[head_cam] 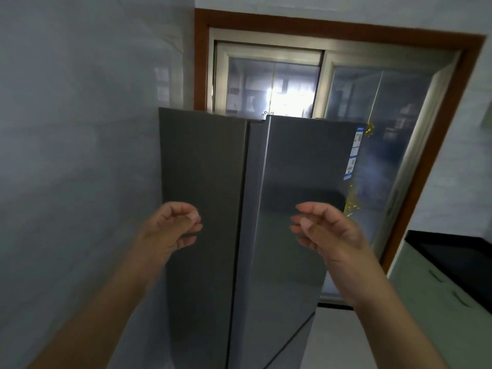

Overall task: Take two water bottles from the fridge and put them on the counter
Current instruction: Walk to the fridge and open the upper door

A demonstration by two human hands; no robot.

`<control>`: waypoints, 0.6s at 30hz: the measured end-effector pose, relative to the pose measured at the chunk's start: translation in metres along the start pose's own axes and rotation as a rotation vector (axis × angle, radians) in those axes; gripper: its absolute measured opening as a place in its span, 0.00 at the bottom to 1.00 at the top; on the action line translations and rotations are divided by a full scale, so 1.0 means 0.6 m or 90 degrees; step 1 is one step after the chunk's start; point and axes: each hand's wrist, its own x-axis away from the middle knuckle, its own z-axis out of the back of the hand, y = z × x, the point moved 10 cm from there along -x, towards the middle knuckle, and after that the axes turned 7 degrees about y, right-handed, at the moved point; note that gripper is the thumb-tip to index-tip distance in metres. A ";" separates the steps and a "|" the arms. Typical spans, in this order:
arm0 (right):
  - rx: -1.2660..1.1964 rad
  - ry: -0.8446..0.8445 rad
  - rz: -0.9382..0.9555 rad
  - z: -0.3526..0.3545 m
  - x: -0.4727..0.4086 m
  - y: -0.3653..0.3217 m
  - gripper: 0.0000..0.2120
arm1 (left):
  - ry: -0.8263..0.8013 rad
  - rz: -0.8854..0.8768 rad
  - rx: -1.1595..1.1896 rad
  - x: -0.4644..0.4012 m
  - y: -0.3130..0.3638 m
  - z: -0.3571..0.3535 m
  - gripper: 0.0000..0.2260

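Observation:
A tall grey steel fridge (pixel 300 161) with two doors stands straight ahead, both doors closed. My left hand (pixel 170 230) hovers in front of the left door (pixel 202 169), fingers loosely curled and holding nothing. My right hand (pixel 324 230) is raised in front of the right door at the same height, fingers also curled and empty. Neither hand touches the fridge. No water bottles are visible. The black counter (pixel 452 251) lies at the right edge, beyond my right hand.
A pale wall (pixel 80 129) runs close along the left of the fridge. Behind the fridge is a glass sliding door in a brown wooden frame (pixel 439 155). Light green cabinet drawers with handles (pixel 436 294) sit under the counter at the right.

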 end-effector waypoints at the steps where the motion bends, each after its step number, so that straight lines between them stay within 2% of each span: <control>1: 0.007 0.005 0.009 -0.003 -0.016 0.000 0.09 | -0.009 0.000 0.004 -0.026 -0.003 -0.008 0.06; 4: 0.033 0.017 0.023 -0.004 -0.057 0.000 0.15 | -0.055 -0.004 0.012 -0.083 -0.015 -0.038 0.02; 7: 0.025 0.030 0.047 -0.006 -0.092 -0.019 0.26 | -0.090 -0.008 0.005 -0.115 -0.017 -0.066 0.09; 8: 0.021 0.028 0.055 -0.009 -0.103 -0.028 0.26 | -0.089 -0.011 0.006 -0.125 -0.016 -0.069 0.10; 12: 0.065 0.013 0.136 -0.029 -0.155 -0.086 0.09 | -0.088 -0.031 0.027 -0.151 -0.005 -0.077 0.10; 15: 0.151 0.008 0.267 -0.061 -0.196 -0.150 0.09 | -0.089 -0.044 0.009 -0.169 0.007 -0.082 0.08; 18: 0.332 0.009 0.419 -0.103 -0.236 -0.194 0.14 | -0.078 -0.045 0.016 -0.187 0.015 -0.080 0.07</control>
